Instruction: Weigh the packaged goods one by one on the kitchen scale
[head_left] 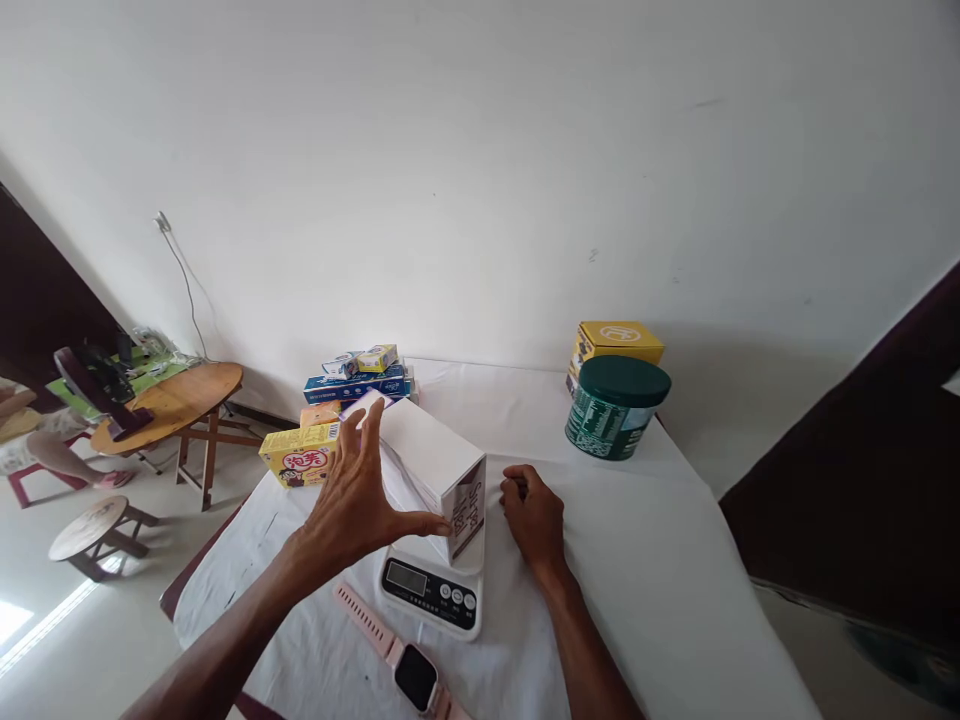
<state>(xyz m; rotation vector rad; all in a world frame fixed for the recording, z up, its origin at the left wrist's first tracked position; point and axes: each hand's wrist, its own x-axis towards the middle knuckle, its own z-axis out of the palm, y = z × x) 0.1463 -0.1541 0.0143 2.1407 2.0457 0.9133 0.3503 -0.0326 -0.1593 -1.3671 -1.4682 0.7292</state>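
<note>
A white box [435,445] with dark lettering on its end stands on the white kitchen scale [429,592]. My left hand [356,500] is at the box's left side, fingers spread wide, its thumb against the lettered end near the lower front corner. Whether the fingertips touch the box I cannot tell. To the right of the box, my right hand [534,515] rests on the white cloth with its fingers curled; nothing shows in it. A pink-strapped smartwatch [415,677] lies in front of the scale.
A yellow snack box [300,457] and stacked small blue boxes [355,386] are at the back left. The green canister [616,408] stands before a yellow box [622,340] at the back right. Beyond the table are a wooden side table [176,405], a stool [90,528] and a person's leg [60,452].
</note>
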